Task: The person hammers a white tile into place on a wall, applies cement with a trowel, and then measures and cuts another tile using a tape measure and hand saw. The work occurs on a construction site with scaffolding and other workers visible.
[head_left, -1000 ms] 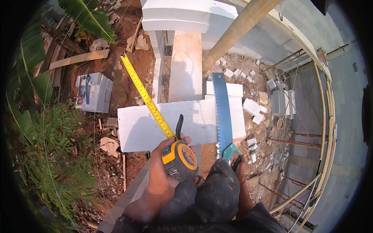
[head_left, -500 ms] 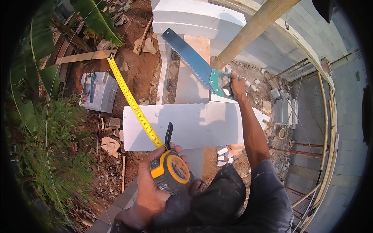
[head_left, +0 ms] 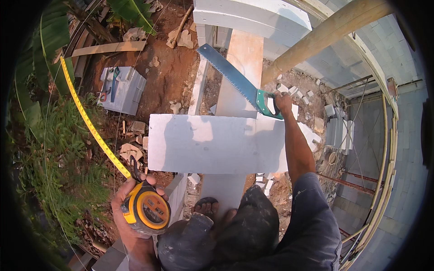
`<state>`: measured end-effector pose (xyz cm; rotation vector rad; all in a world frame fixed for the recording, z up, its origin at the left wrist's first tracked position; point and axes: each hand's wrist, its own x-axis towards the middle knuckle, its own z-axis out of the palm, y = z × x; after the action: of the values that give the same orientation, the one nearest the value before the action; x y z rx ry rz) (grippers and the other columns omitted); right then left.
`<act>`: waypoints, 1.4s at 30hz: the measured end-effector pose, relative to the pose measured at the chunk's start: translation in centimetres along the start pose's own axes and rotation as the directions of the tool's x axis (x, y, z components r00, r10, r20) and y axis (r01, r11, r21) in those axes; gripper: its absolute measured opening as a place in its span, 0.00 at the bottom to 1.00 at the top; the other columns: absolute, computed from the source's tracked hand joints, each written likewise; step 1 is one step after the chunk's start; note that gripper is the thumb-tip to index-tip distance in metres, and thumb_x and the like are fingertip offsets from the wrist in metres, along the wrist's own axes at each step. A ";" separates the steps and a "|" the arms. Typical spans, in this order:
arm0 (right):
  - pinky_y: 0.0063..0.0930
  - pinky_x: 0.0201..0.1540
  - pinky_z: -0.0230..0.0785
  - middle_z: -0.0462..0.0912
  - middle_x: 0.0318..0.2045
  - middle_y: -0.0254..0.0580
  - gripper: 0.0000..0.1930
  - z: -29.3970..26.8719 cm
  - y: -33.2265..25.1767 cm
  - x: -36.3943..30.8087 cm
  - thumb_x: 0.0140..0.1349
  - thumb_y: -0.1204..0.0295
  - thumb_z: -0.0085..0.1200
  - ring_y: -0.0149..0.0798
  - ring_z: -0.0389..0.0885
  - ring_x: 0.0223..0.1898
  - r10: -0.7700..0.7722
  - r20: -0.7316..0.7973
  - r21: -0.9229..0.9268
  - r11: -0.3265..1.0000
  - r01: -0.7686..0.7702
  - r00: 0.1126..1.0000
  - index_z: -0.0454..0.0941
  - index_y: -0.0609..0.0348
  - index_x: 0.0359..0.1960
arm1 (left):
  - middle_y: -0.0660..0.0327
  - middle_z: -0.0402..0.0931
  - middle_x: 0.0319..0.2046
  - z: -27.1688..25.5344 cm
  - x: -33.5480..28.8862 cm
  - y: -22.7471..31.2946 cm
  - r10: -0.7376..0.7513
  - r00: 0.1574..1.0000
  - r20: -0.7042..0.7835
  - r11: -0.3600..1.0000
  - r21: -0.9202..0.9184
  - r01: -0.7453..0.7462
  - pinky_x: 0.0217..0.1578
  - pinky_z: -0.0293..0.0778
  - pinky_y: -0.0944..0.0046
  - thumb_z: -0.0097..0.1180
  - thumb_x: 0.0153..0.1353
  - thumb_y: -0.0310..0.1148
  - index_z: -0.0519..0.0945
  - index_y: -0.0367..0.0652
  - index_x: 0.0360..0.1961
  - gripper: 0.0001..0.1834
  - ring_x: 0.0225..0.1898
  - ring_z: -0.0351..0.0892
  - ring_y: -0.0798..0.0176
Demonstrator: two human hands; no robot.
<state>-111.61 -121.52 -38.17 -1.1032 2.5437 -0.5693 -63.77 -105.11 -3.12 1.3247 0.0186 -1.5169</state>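
Observation:
My left hand [head_left: 131, 212] is closed round a yellow and black tape measure [head_left: 153, 208]. Its yellow blade is pulled out and slants up to the far left, past the block's left end, over the greenery. A dark wrist strap loops up beside the case. My right hand [head_left: 284, 103] grips the green handle of a hand saw [head_left: 230, 77], whose blue toothed blade points up and left beyond the block. Between my hands lies a long white lightweight block [head_left: 217, 144], with shadows across its top. The saw blade is beyond the block's far edge.
A stack of pale blocks [head_left: 127, 92] with tools on top stands at the left. A bamboo pole [head_left: 325, 40] slants across the upper right beside a block wall [head_left: 253, 16]. Rubble [head_left: 296, 92] litters the ground, and a plank [head_left: 239, 49] runs under the block.
My left hand has moved left and down with the tape measure, swinging its blade off the block toward the left. My right hand still holds the saw, and the view has shifted slightly.

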 end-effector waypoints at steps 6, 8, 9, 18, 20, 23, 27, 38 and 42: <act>0.38 0.53 0.67 0.81 0.44 0.56 0.21 -5.7 -3.0 -9.3 0.61 0.59 0.55 0.49 0.78 0.49 -0.146 -0.185 0.464 0.859 0.218 0.972 0.78 0.65 0.46 | 0.58 0.76 0.22 -9.6 11.9 1.3 0.111 0.994 -0.016 0.848 0.522 -0.086 0.20 0.75 0.67 0.51 0.60 0.36 0.76 0.35 0.39 0.14 0.19 0.76 0.66; 0.35 0.52 0.66 0.81 0.42 0.49 0.16 -7.8 -2.4 -14.4 0.64 0.65 0.53 0.42 0.77 0.48 -0.149 -0.203 0.506 0.830 0.234 0.968 0.78 0.66 0.44 | 0.61 0.75 0.21 -12.9 14.4 1.0 0.140 0.990 -0.023 0.779 0.619 -0.096 0.19 0.71 0.68 0.52 0.58 0.34 0.77 0.34 0.40 0.14 0.17 0.73 0.68; 0.36 0.52 0.66 0.80 0.41 0.48 0.16 -8.3 -0.9 -16.0 0.63 0.64 0.55 0.42 0.76 0.47 -0.144 -0.235 0.484 0.840 0.245 0.961 0.78 0.66 0.43 | 0.62 0.76 0.24 -14.8 16.2 0.8 0.165 0.986 0.027 0.639 0.759 -0.127 0.22 0.70 0.69 0.52 0.57 0.33 0.79 0.33 0.42 0.16 0.20 0.74 0.70; 0.47 0.56 0.62 0.76 0.48 0.59 0.26 -8.9 5.7 -23.2 0.58 0.56 0.58 0.55 0.74 0.50 -0.007 -0.312 -0.020 1.000 0.001 0.950 0.74 0.65 0.51 | 0.48 0.67 0.61 -18.6 19.9 -2.7 0.067 0.958 0.279 0.246 0.926 -0.287 0.54 0.64 0.63 0.55 0.56 0.33 0.80 0.28 0.31 0.14 0.58 0.70 0.57; 0.50 0.57 0.62 0.76 0.49 0.62 0.31 -8.5 9.1 -22.0 0.57 0.51 0.57 0.58 0.73 0.52 0.098 -0.339 -0.002 0.995 -0.105 0.936 0.72 0.65 0.54 | 0.53 0.78 0.44 -17.0 19.4 -3.1 0.089 0.961 0.262 0.231 0.933 -0.276 0.45 0.68 0.65 0.55 0.57 0.33 0.80 0.30 0.29 0.13 0.43 0.75 0.64; 0.49 0.59 0.61 0.74 0.52 0.65 0.38 -7.5 9.2 -22.2 0.57 0.46 0.54 0.59 0.71 0.57 0.212 -0.265 0.040 0.977 -0.209 0.941 0.68 0.67 0.58 | 0.65 0.76 0.26 -16.7 18.6 -3.0 0.033 0.970 0.240 0.256 0.936 -0.240 0.29 0.65 0.70 0.54 0.58 0.32 0.80 0.32 0.44 0.17 0.26 0.69 0.73; 0.44 0.62 0.60 0.70 0.56 0.68 0.44 -7.6 9.1 -21.9 0.55 0.42 0.53 0.61 0.67 0.60 0.280 -0.157 0.126 0.957 -0.262 0.947 0.62 0.70 0.62 | 0.66 0.76 0.26 -17.0 17.7 -5.0 0.082 0.974 0.211 0.573 0.790 -0.219 0.26 0.66 0.73 0.53 0.58 0.29 0.77 0.31 0.51 0.20 0.24 0.70 0.76; 0.47 0.59 0.62 0.72 0.53 0.71 0.44 -7.4 10.3 -22.0 0.56 0.40 0.51 0.63 0.70 0.57 0.187 -0.184 0.013 0.982 -0.188 0.965 0.64 0.69 0.61 | 0.57 0.76 0.49 -18.9 15.1 -6.8 0.074 0.985 0.153 0.762 0.629 -0.155 0.23 0.69 0.73 0.52 0.56 0.22 0.76 0.25 0.47 0.17 0.22 0.71 0.76; 0.48 0.59 0.62 0.72 0.53 0.70 0.44 -7.3 10.5 -21.0 0.56 0.38 0.51 0.63 0.70 0.57 0.140 -0.174 -0.011 0.990 -0.144 0.975 0.65 0.67 0.61 | 0.51 0.66 0.58 -22.1 13.0 -7.6 0.071 0.984 0.161 0.702 0.693 -0.164 0.27 0.67 0.75 0.52 0.56 0.23 0.77 0.28 0.34 0.07 0.26 0.71 0.78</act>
<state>-107.50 -97.65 -34.20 -0.9055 2.7573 -0.6237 -51.03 -97.25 -25.34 1.7772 -0.7961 -1.5463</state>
